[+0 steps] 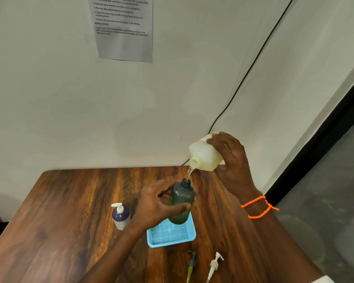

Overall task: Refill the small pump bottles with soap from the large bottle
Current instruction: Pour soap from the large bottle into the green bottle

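Green bottle [181, 201]: smooth, dark translucent plastic, a round cylinder with a narrow open neck; I hold it tilted above the far edge of the tray, its mouth just under the big bottle's spout.
My left hand [157, 203]: wrapped round the green bottle's side, thumb across the front, fingers curled behind.
Large bottle [204, 154]: milky white plastic, squarish shoulders, short round neck, a paper label near my fingers; tipped mouth-down to the left, above and right of my left grip.
My right hand [231, 160]: clamped round the large bottle's body, fingers over the top, an orange beaded band [258, 207] on the wrist.
Soap stream [190, 172]: thin, pale, glossy thread running from the white neck into the green neck.
Tray [172, 241]: light blue plastic, rectangular, mesh-patterned floor, directly below my left hand.
Small pump bottle [121, 216]: left of my left wrist, upright, rounded dark-blue-and-clear body, white pump fitted.
Loose pumps: a green one [191, 262] and a white one [215, 264], with long dip tubes, lying on the table nearer to me than the tray.
Table [59, 211]: streaky brown wood grain, rounded corners.
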